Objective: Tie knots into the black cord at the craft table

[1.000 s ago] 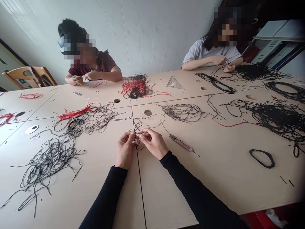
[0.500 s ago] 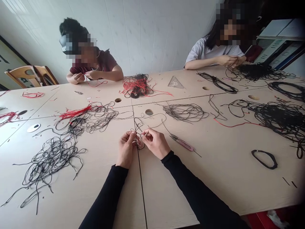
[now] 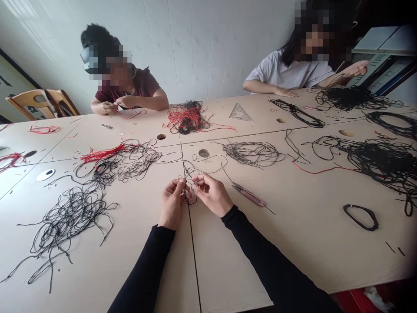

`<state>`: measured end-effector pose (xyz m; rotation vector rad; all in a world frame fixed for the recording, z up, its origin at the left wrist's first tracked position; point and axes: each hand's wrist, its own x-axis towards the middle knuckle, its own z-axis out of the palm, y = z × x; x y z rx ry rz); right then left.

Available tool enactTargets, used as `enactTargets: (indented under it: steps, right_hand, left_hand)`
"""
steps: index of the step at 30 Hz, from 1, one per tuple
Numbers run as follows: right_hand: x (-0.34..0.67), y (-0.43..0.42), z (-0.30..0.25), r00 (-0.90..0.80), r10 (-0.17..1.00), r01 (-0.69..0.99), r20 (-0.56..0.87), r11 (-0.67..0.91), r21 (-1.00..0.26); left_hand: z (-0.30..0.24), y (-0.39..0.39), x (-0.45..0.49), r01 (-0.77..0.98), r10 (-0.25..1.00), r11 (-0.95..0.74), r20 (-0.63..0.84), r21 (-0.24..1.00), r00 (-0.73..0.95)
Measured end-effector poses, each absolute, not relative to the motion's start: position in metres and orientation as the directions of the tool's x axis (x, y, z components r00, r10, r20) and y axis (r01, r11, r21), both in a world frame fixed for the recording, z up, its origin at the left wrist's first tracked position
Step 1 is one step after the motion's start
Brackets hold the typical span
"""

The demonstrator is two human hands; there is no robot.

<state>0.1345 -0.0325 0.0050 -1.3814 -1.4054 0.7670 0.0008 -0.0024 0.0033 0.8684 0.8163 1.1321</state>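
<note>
My left hand (image 3: 171, 204) and my right hand (image 3: 210, 194) meet just above the table, fingertips pinching a thin black cord (image 3: 187, 191) between them. Its loops hang down by the seam of the pale wooden table (image 3: 293, 248) and trail away from my fingers. The exact grip is partly hidden by my fingers. To the right of my right hand lies a small pink-handled metal tool (image 3: 249, 196), not touching it. A loose tangle of black cord (image 3: 70, 221) spreads left of my left hand.
Two co-workers, one in a maroon shirt (image 3: 130, 89) and one in a pale T-shirt (image 3: 286, 74), sit across the table. Between us lie a red and black cord bundle (image 3: 188, 117), a large black tangle (image 3: 381, 163), a plastic set square (image 3: 240, 113) and round table holes (image 3: 203, 153).
The co-worker at the far right has lifted one hand up and away from the black cord pile. My own hands stay nearly in place on the cord.
</note>
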Motion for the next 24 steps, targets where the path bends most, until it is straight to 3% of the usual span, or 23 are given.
enactTargets:
  steps: [7, 10, 17, 24]
  right_hand:
    - [0.139, -0.03, 0.003, 0.144, 0.87, 0.602, 0.472, 0.301, -0.739]
    - [0.138, -0.03, 0.004, 0.177, 0.848, 0.63, 0.499, 0.292, -0.719]
    - [0.132, -0.031, 0.007, 0.229, 0.929, 0.326, 0.29, 0.208, -0.922]
    - [0.133, -0.025, -0.004, 0.314, 0.944, 0.099, 0.098, 0.07, -0.993]
  left_hand:
    - [0.003, -0.005, 0.002, -0.344, 0.97, 0.157, -0.079, 0.926, 0.23]
    - [0.003, -0.006, 0.003, -0.312, 0.967, 0.148, -0.071, 0.938, 0.246]
    - [0.004, -0.007, 0.005, -0.254, 0.963, 0.122, -0.053, 0.96, 0.263]
    - [0.004, -0.009, 0.005, -0.275, 0.967, 0.114, -0.042, 0.955, 0.252]
